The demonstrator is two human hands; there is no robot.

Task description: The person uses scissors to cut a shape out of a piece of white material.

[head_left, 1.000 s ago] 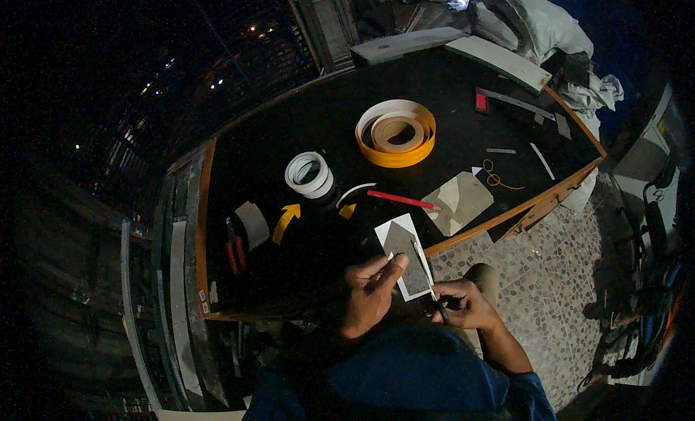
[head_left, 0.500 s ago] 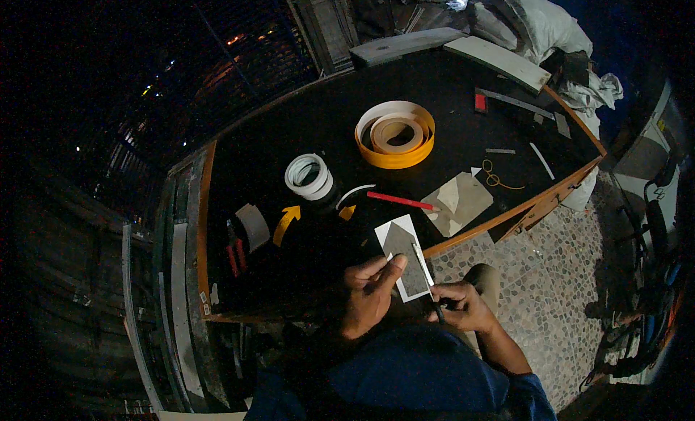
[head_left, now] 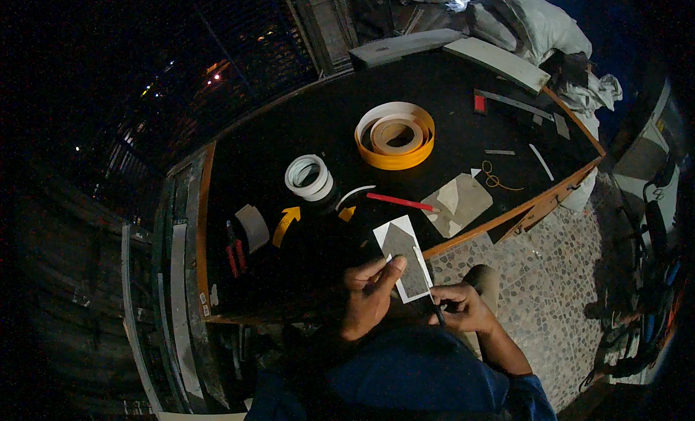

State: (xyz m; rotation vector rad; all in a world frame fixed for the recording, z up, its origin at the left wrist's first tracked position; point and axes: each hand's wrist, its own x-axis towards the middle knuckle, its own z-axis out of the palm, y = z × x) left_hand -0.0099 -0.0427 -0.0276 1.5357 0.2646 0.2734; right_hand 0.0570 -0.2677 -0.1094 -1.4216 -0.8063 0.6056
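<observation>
Over the near edge of the table, my left hand pinches a white rectangular sheet between thumb and finger. A grey pointed shape covers the sheet's middle, leaving white corners at the top and a white border. My right hand is closed at the sheet's lower right corner around a slim tool with a dark end; its kind is hard to make out. A thin pale strip or blade runs along the sheet's right edge.
On the black table stand nested yellow-and-white tape rolls and white rolls. Nearby lie a yellow arrow cutout, a red stick-like tool, a grey sheet, red-handled pliers and a curved grey piece.
The white sheet has shifted very slightly to the left at its top. Both hands keep their hold and almost the same places.
</observation>
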